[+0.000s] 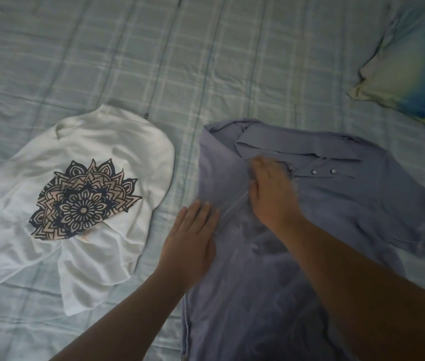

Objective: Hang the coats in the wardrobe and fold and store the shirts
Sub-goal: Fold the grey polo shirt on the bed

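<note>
The left hand (189, 241) lies flat with straight fingers on the left edge of the blue shirt (323, 209). The right hand (271, 194) is a bit blurry, but it also lies flat and open on the blue shirt, just below the collar (284, 145). Neither hand is holding anything. The blue shirt is spread out on the bed (102, 48), with two small buttons (323, 171) showing near the collar. A white shirt (81, 183) with a dark flower picture lies crumpled on the bed just beside it, to the left. A blue and yellow pillow (409, 74) sits at the far right of the bed.
</note>
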The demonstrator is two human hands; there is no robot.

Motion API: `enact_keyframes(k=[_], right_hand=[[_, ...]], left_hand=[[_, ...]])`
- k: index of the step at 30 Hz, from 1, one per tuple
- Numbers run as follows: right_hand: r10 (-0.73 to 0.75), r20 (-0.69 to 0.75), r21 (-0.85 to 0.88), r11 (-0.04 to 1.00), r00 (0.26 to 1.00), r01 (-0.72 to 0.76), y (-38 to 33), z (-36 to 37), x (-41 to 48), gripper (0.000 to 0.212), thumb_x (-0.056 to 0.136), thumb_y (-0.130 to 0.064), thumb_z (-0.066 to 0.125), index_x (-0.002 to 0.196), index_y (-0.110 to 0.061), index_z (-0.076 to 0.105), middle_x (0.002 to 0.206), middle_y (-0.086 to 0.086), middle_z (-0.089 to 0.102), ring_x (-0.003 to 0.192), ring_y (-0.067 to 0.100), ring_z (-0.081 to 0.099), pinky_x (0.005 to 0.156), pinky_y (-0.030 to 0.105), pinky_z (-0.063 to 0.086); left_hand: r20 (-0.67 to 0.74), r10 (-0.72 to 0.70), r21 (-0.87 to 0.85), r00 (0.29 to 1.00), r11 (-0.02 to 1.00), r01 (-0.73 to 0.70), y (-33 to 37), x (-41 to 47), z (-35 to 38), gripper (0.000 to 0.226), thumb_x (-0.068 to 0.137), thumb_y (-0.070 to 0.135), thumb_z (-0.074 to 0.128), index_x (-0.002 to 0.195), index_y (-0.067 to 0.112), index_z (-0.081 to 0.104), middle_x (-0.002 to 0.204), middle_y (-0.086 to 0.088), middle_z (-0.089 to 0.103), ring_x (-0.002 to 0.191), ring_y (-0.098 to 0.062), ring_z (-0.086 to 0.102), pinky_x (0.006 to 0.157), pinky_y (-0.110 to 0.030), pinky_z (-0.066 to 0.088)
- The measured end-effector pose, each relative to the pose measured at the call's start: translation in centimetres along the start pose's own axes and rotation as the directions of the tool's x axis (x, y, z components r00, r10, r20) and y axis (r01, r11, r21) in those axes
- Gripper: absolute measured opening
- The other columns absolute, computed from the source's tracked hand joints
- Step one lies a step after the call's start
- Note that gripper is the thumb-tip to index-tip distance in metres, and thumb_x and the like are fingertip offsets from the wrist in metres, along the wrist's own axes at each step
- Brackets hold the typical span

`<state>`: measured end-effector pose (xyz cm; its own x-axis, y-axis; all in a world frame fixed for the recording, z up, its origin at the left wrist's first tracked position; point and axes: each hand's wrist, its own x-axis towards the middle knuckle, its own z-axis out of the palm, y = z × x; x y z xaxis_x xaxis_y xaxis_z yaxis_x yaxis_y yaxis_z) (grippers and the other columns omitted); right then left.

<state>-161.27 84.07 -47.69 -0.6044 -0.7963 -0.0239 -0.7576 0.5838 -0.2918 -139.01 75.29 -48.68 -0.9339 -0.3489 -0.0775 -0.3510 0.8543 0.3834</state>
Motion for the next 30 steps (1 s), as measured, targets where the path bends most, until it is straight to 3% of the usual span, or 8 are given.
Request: enact_keyframes(k=[2,4,8,13,18,22,26,30], right_hand=[[-0.115,0.142,-0.076,0.989,0.983,0.127,-0.2,0.9,-0.7,0.055,0.101,-0.029,0.038,0.152,-0.008,0.031,0.158,0.012,0.032,0.147,0.028,0.026,0.117,0.046,0.028],[-0.100,0.288,-0.137,0.980,0.953,0.144,0.0,2.2,-1.2,0.062,0.104,-0.039,0.027,0.157,-0.012,0.011,0.165,0.007,0.013,0.152,0.022,0.008,0.123,0.044,0.013],[-0.070,0.304,-0.150,0.981,0.950,0.120,0.8,4.0,-1.6,0.067,0.104,-0.044,0.024,0.158,-0.013,0.000,0.166,0.005,0.000,0.153,0.021,-0.001,0.123,0.042,-0.001],[-0.110,0.122,0.106,0.990,0.986,0.097,2.0,2.2,-2.3,0.054,0.101,-0.024,0.041,0.151,-0.007,0.033,0.156,0.015,0.034,0.147,0.031,0.025,0.118,0.048,0.026],[0.097,0.007,0.253,0.963,0.995,-0.095,8.6,-2.4,-6.3,0.053,0.096,-0.013,0.048,0.147,-0.003,0.040,0.153,0.017,0.039,0.145,0.032,0.030,0.120,0.041,0.024],[0.251,-0.020,0.183,0.953,0.968,-0.243,17.6,-6.8,-9.8,0.047,0.089,-0.007,0.057,0.135,0.003,0.051,0.139,0.023,0.051,0.130,0.039,0.046,0.111,0.043,0.033],[0.427,-0.082,0.204,0.891,0.900,-0.404,27.5,-10.4,-12.9,0.036,0.083,0.000,0.057,0.119,0.004,0.062,0.118,0.025,0.062,0.114,0.042,0.056,0.104,0.048,0.041],[0.635,-0.086,0.339,0.743,0.767,-0.577,35.2,-12.5,-14.0,0.033,0.082,0.001,0.057,0.114,-0.003,0.065,0.111,0.022,0.063,0.106,0.040,0.058,0.096,0.043,0.045]], left_hand=[[0.051,0.017,0.018,0.999,1.000,-0.018,0.9,0.6,0.3,0.061,0.096,0.034,0.039,0.151,0.007,0.039,0.157,-0.013,0.036,0.150,-0.030,0.023,0.122,-0.048,0.020],[0.130,0.003,0.068,0.992,0.998,-0.011,1.3,0.8,1.2,0.066,0.100,0.043,0.032,0.155,0.007,0.027,0.162,-0.013,0.025,0.153,-0.028,0.013,0.124,-0.047,0.012],[0.214,-0.022,0.122,0.977,0.993,-0.004,1.0,0.4,3.0,0.072,0.099,0.056,0.013,0.157,0.014,0.001,0.166,-0.008,0.006,0.153,-0.023,-0.005,0.124,-0.040,-0.006],[0.135,-0.067,0.022,0.989,0.998,0.065,2.2,1.0,2.1,0.068,0.100,0.050,0.019,0.155,0.011,0.029,0.162,-0.010,0.028,0.152,-0.027,0.016,0.124,-0.044,0.009],[0.094,-0.093,-0.065,0.991,0.993,0.099,8.9,3.5,1.5,0.065,0.098,0.042,0.024,0.152,0.008,0.036,0.158,-0.013,0.034,0.150,-0.031,0.023,0.123,-0.046,0.014],[0.071,0.011,-0.113,0.997,0.994,-0.003,17.4,7.9,3.7,0.056,0.097,0.032,0.038,0.144,0.002,0.048,0.149,-0.018,0.046,0.143,-0.036,0.036,0.118,-0.050,0.028],[0.056,0.096,-0.211,0.994,0.974,-0.083,26.5,12.8,6.8,0.038,0.088,0.015,0.051,0.122,0.004,0.065,0.122,-0.017,0.064,0.119,-0.038,0.057,0.105,-0.040,0.041],[0.126,0.195,-0.290,0.973,0.945,-0.152,34.7,16.1,9.7,0.037,0.079,0.000,0.064,0.115,0.009,0.065,0.112,-0.013,0.060,0.107,-0.034,0.055,0.090,-0.043,0.047]])
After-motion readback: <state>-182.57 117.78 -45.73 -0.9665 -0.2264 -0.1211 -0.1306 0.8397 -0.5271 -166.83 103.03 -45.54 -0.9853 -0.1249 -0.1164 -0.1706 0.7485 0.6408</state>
